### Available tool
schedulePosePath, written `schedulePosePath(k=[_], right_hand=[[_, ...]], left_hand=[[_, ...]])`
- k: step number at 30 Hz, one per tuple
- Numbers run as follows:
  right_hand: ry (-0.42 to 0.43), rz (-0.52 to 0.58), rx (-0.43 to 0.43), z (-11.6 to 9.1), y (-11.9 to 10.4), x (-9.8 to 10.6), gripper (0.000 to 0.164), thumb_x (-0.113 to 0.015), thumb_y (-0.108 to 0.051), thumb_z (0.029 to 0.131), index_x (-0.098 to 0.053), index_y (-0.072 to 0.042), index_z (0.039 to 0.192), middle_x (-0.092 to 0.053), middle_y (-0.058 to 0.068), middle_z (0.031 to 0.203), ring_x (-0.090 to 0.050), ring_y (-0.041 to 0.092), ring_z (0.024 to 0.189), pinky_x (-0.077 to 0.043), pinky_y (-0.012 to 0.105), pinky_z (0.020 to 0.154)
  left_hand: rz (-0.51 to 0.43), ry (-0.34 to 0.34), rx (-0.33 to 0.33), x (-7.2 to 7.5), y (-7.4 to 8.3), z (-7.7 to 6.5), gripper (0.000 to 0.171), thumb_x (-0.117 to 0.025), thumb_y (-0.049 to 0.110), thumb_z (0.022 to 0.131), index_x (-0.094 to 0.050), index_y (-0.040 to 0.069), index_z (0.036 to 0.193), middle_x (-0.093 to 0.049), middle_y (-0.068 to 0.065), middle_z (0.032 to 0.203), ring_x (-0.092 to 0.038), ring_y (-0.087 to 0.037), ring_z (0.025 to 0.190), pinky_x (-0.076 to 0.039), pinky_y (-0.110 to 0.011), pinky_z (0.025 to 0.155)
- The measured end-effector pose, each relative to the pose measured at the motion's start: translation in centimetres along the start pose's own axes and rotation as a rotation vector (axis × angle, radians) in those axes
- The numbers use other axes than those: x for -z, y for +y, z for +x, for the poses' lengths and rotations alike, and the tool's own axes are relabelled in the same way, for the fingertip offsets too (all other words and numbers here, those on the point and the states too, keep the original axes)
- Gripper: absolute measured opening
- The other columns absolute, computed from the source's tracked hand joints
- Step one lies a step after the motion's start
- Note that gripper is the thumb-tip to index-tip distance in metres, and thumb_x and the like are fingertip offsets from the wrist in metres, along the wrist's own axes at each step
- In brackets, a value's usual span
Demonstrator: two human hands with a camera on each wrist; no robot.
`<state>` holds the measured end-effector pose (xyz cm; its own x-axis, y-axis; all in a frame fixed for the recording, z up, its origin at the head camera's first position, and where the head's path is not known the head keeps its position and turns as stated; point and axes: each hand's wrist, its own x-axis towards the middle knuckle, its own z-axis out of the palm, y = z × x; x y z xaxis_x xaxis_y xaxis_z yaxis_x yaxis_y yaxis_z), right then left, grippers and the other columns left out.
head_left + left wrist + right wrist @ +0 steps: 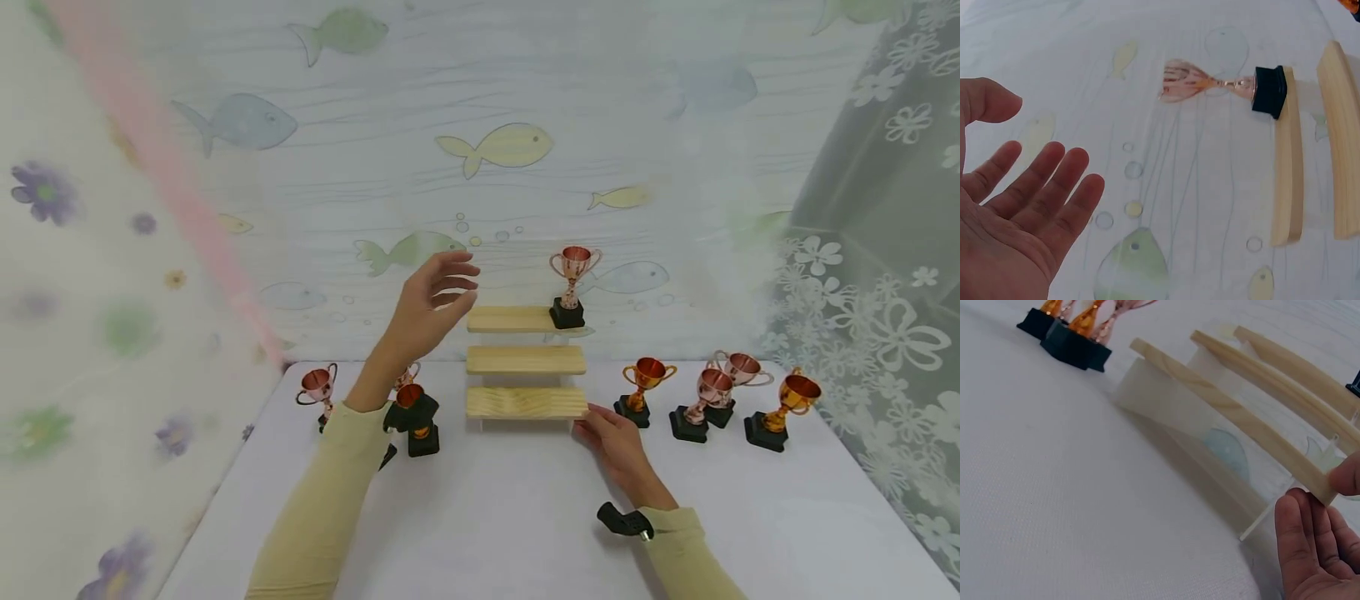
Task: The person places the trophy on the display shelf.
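A three-step display shelf (526, 403) with pale wooden planks and clear side supports stands at the back of the table. On the right end of its top plank (510, 318) a rose-gold trophy cup (575, 265) stands upright on a black base. My left hand (433, 302) is raised in the air left of the top plank, fingers loosely bent with nothing in them; the left wrist view shows the bare palm (1016, 231). My right hand (617, 442) grips the right end of the lowest plank, thumb above and fingers (1297, 531) beneath it.
Right of the shelf stand a gold trophy (647, 375), two rose-gold trophies (712, 387) and another gold one (795, 396). At the left are a rose-gold trophy (317, 385) and a gold trophy (423, 440), partly behind my left arm. A fish-patterned curtain (495, 200) hangs behind.
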<state>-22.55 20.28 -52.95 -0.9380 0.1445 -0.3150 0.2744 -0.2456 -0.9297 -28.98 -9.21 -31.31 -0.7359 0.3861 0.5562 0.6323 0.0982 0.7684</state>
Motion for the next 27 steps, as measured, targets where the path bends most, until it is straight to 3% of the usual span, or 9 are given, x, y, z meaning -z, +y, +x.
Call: schedulePosePath(k=[3,7,10,14,18,22,27], right_hand=[[-0.001,0.005,0.0,0.2,0.0,0.2,0.051,-0.055,-0.015,0.106,-0.042,0.007,0.149,-0.053,0.018,0.141,-0.066,0.005,0.098,-0.057,0.02,0.092],[-0.004,0.011,-0.002,0.3,0.0,0.2,0.052,-0.056,-0.016,0.105,-0.041,0.007,0.15,-0.056,0.015,0.138,-0.066,0.005,0.098,-0.057,0.02,0.092],[0.002,0.015,-0.008,0.4,-0.1,0.1,0.052,-0.056,-0.016,0.105,-0.042,0.006,0.15,-0.056,0.013,0.137,-0.066,0.005,0.098,-0.057,0.02,0.092],[0.002,0.015,-0.014,0.3,-0.1,0.1,0.051,-0.055,-0.015,0.106,-0.042,0.006,0.15,-0.056,0.013,0.137,-0.066,0.005,0.097,-0.057,0.019,0.091],[-0.003,0.015,-0.011,0.3,-0.2,0.2,0.051,-0.055,-0.015,0.106,-0.041,0.006,0.15,-0.056,0.013,0.137,-0.066,0.005,0.097,-0.057,0.019,0.092],[-0.004,0.023,-0.01,0.3,-0.2,0.2,0.051,-0.055,-0.015,0.106,-0.041,0.006,0.15,-0.058,0.011,0.134,-0.067,0.004,0.097,-0.057,0.019,0.092],[-0.009,0.025,-0.006,0.2,-0.2,0.2,0.051,-0.055,-0.014,0.106,-0.041,0.007,0.15,-0.06,0.008,0.128,-0.067,0.004,0.096,-0.057,0.019,0.092]], left_hand=[[0.023,0.048,-0.029,2.2,0.1,-1.5,0.045,-0.062,-0.004,0.096,-0.051,-0.002,0.14,-0.062,-0.022,0.126,-0.062,-0.036,0.117,-0.056,-0.032,0.098],[0.046,0.146,-0.031,5.1,-0.3,-3.8,0.044,-0.063,-0.008,0.094,-0.055,-0.002,0.137,-0.065,-0.021,0.124,-0.065,-0.027,0.112,-0.056,-0.023,0.094],[0.022,0.21,-0.044,7.3,-1.1,-5.8,0.042,-0.064,-0.01,0.093,-0.057,-0.003,0.134,-0.068,-0.014,0.121,-0.067,-0.02,0.108,-0.056,-0.021,0.093],[-0.045,0.274,-0.096,10.0,-2.4,-8.7,0.036,-0.058,-0.014,0.094,-0.056,-0.014,0.129,-0.07,-0.006,0.12,-0.065,-0.018,0.111,-0.054,-0.022,0.097],[0.048,0.383,-0.119,11.9,-3.9,-11.6,0.036,-0.054,-0.015,0.092,-0.055,-0.019,0.127,-0.067,-0.001,0.125,-0.059,-0.018,0.118,-0.049,-0.021,0.102],[0.199,0.513,0.003,13.2,-5.9,-14.2,0.042,-0.058,-0.014,0.091,-0.056,-0.013,0.133,-0.061,0.006,0.132,-0.054,-0.011,0.122,-0.045,-0.019,0.104],[0.331,0.615,0.283,13.4,-8.7,-17.0,0.049,-0.061,0.001,0.097,-0.05,0.0,0.144,-0.054,-0.005,0.143,-0.049,-0.005,0.126,-0.045,-0.019,0.105]])
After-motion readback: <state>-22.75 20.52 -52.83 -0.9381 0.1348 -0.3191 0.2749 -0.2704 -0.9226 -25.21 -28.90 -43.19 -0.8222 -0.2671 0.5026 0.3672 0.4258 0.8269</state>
